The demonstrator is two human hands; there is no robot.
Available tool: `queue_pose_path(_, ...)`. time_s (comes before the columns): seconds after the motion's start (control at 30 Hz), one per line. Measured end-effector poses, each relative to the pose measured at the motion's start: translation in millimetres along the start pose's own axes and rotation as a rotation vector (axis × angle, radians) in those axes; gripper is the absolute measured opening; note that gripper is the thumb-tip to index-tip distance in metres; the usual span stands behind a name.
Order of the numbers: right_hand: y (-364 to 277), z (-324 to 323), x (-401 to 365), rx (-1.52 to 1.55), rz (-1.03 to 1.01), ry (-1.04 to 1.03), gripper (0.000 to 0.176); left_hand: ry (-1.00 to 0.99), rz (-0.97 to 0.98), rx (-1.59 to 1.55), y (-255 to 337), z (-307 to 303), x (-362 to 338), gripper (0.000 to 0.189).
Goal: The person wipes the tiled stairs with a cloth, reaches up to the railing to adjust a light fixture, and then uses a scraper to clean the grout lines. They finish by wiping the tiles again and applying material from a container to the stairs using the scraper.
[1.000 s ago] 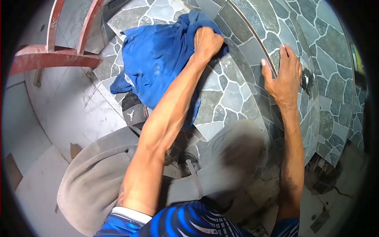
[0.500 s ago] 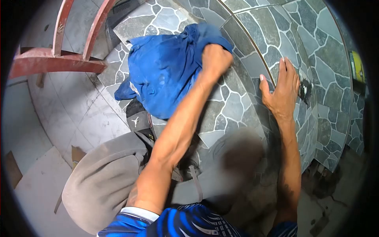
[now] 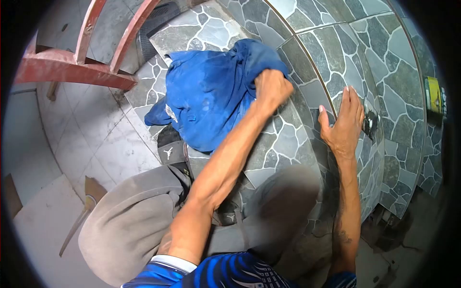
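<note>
My left hand (image 3: 273,90) is closed around the right end of a crumpled blue cloth garment (image 3: 206,96), dusty with pale marks. The garment is spread over a step of stone-patterned tile (image 3: 288,141) with white joints. My right hand (image 3: 342,127) rests with fingers stretched out on the higher tiled surface, its thumb apart near the step's edge strip. Just right of those fingers is a small black object (image 3: 370,122) that I cannot make out.
Red metal bars (image 3: 77,72) stand at the upper left. A yellow-labelled can (image 3: 434,96) is at the far right. A dark shoe (image 3: 172,151) shows beyond my left knee (image 3: 129,216). A thin-handled tool (image 3: 79,221) lies on the floor at left.
The view has shifted slightly, so the scene sits a little lower and to the right. My left hand still grips the garment, and my right hand stays spread on the tile.
</note>
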State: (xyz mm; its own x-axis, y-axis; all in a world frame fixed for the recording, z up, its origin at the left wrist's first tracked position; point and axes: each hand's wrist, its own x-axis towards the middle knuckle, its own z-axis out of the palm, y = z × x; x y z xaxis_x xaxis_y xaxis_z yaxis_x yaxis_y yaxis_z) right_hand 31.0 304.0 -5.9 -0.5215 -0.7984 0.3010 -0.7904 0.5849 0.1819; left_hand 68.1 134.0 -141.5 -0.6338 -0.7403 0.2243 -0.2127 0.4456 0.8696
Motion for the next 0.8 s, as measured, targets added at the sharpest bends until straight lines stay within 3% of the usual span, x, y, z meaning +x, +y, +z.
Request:
queue_pose_path(0.03, 2, 1, 2, 0.007, -0.011, 0.006, 0.070, -0.286, -0.253, -0.014, -2, -8, 16, 0.022)
queue_pose_path(0.1, -2, -1, -6, 0.020, -0.002, -0.022, 0.071, -0.334, -0.321, -0.003, -2, -13, 26, 0.024)
queue_pose_path(0.17, 0, 1, -1, 0.003, 0.014, -0.021, 0.072, -0.024, -0.014, 0.112, -7, 4, 2, 0.024)
queue_pose_path(0.23, -1, 2, -2, 0.016, 0.003, -0.004, 0.072, 0.088, 0.097, 0.112, -7, 4, 2, 0.026)
queue_pose_path(0.3, -1, -2, -2, 0.020, -0.004, -0.018, 0.072, -0.330, -0.180, 0.054, -19, -3, 14, 0.029)
queue_pose_path(0.33, -2, -2, -3, 0.016, -0.004, -0.025, 0.072, -0.187, -0.177, 0.068, -14, -3, 8, 0.031)
queue_pose_path(0.43, -1, -2, 0, -0.001, -0.001, -0.012, 0.072, -0.274, -0.162, 0.099, 0, -6, -7, 0.031)
queue_pose_path(0.47, -3, -2, -1, 0.003, 0.000, -0.013, 0.072, -0.197, -0.024, 0.178, -1, -3, -18, 0.029)
queue_pose_path(0.57, 1, -1, -3, -0.007, -0.013, -0.009, 0.072, -0.407, -0.233, -0.008, -10, -4, -1, 0.030)
queue_pose_path(0.7, -2, -3, 2, -0.020, -0.003, 0.004, 0.072, 0.059, 0.158, 0.179, -4, 4, -29, 0.022)
queue_pose_path(0.73, -4, -3, -2, -0.019, 0.009, -0.013, 0.072, 0.044, 0.243, 0.256, -4, 5, -36, 0.021)
queue_pose_path(0.8, -1, 0, 2, -0.002, -0.010, 0.023, 0.072, -0.208, 0.045, 0.166, -12, 6, -19, 0.023)
